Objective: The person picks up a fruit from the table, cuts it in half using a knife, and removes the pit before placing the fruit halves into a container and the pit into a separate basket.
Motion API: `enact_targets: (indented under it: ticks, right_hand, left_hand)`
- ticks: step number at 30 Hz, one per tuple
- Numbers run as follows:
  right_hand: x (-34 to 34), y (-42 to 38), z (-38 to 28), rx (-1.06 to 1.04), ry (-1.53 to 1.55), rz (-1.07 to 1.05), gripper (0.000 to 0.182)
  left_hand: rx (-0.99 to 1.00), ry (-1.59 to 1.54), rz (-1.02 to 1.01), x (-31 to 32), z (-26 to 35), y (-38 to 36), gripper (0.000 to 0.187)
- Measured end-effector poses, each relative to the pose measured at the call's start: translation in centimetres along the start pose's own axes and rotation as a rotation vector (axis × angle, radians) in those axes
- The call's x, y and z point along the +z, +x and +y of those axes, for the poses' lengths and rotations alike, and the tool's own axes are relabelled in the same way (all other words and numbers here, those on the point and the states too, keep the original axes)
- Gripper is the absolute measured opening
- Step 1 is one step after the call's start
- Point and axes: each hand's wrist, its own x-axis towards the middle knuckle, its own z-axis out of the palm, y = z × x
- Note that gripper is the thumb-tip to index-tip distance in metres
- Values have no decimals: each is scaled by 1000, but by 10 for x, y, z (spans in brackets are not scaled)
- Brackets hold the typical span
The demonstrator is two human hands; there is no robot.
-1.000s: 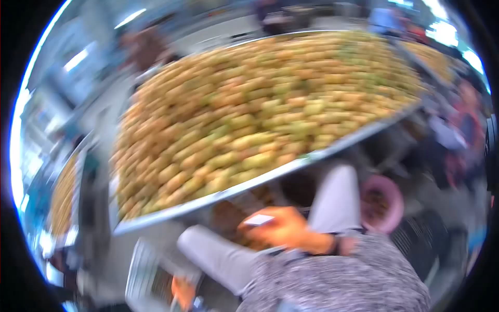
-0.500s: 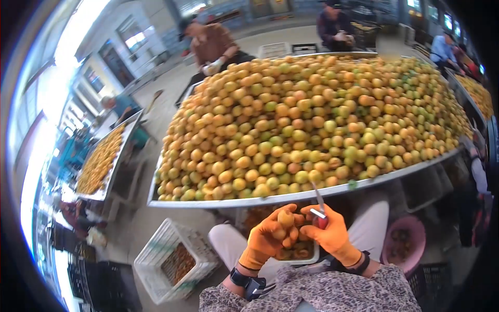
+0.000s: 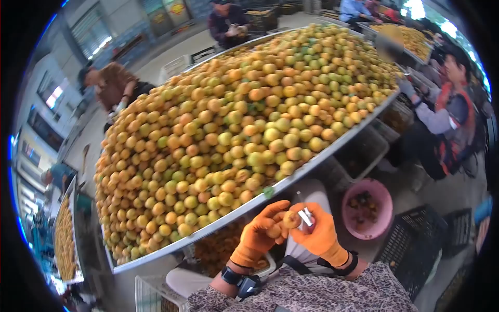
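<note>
In the head view, my left hand (image 3: 254, 242) was curled round a fruit (image 3: 291, 219), its gloved fingers bent in close together at the fruit's side. My right hand (image 3: 321, 236) was clamped on a knife (image 3: 306, 216), and the fruit sat between my two hands, over my lap. The work looked far from over to me: a big heap (image 3: 223, 145) filled the tray (image 3: 192, 238) in front of me, while the pink bowl (image 3: 387, 208) at my right held only some dark bits. Orange pieces lay in the box (image 3: 271, 264) below my hands, and I took those for the part already done. My sleeves and gloves hid much of that box. The white crate (image 3: 148, 291) was cut off at the bottom. I couldn't tell whether the fruit was cut through, or whether my left palm hid a second one
</note>
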Motion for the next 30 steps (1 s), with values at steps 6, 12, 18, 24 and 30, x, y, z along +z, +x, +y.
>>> enact_targets:
  ticks: [6,12,18,24,30]
  right_hand:
    - [-102,-12,32,-127,-165,402,35]
    - [-154,-27,53,-104,-65,536,43]
    - [-187,-27,79,3,-139,711,43]
    - [-213,-33,92,266,102,822,30]
    - [-235,-36,105,405,694,837,13]
  left_hand:
    - [-56,-113,-70,9,-24,46,66]
    - [-51,70,-3,23,-33,50,62]
    - [-73,249,147,26,-21,36,55]
    - [4,331,149,6,-21,17,60]
    - [-34,304,193,-6,-28,7,56]
